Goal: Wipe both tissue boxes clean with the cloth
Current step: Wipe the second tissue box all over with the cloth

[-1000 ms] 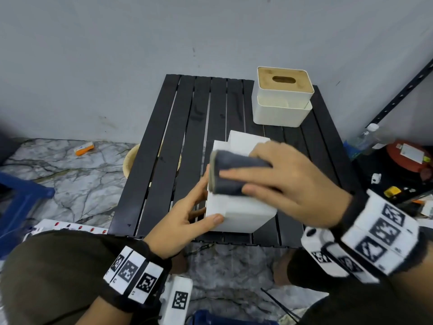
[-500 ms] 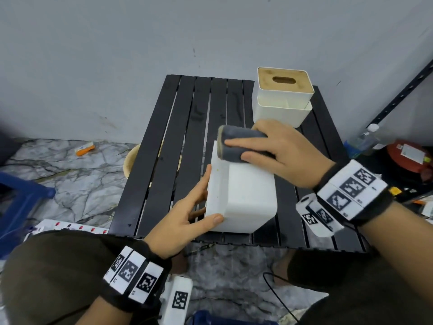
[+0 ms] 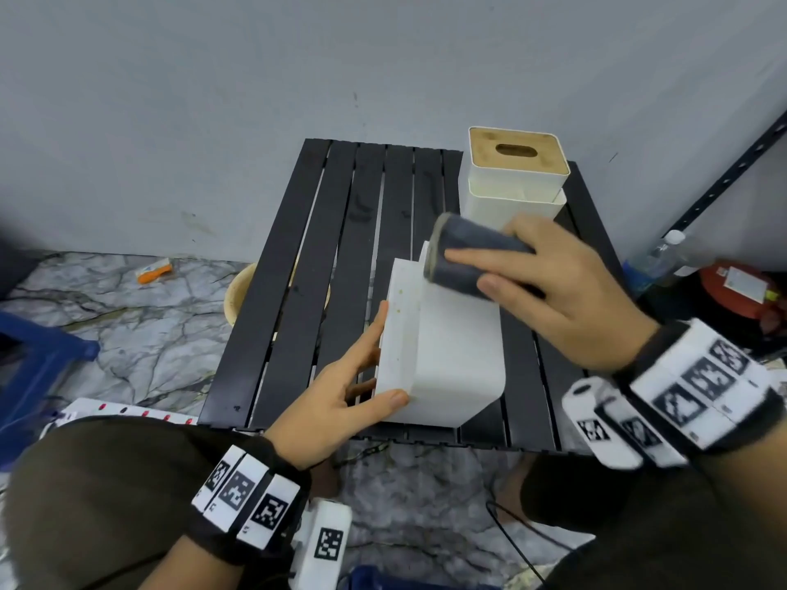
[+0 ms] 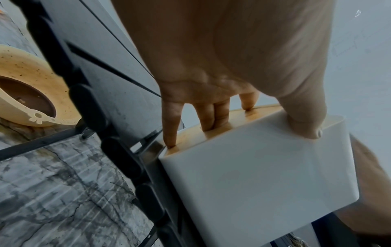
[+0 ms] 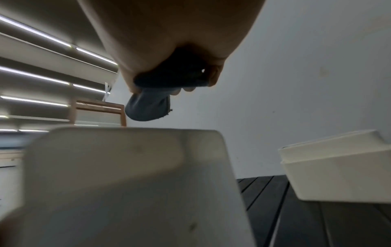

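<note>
Right hand (image 3: 566,291): my fingers and thumb curl round the folded dark cloth (image 3: 468,257), at the far end of the near tissue box (image 3: 447,347). Left hand (image 3: 340,398): fingers straight along the speckled side, thumb across the near corner; the box sits tipped on the worktop (image 3: 298,270).

Second tissue box (image 3: 515,176): upright at the far right corner.

Risk, as I judge it: a hard stroke could slide the tipped box from my light brace into the second one.

Readable writing: none; wristbands carry only square code markers.
</note>
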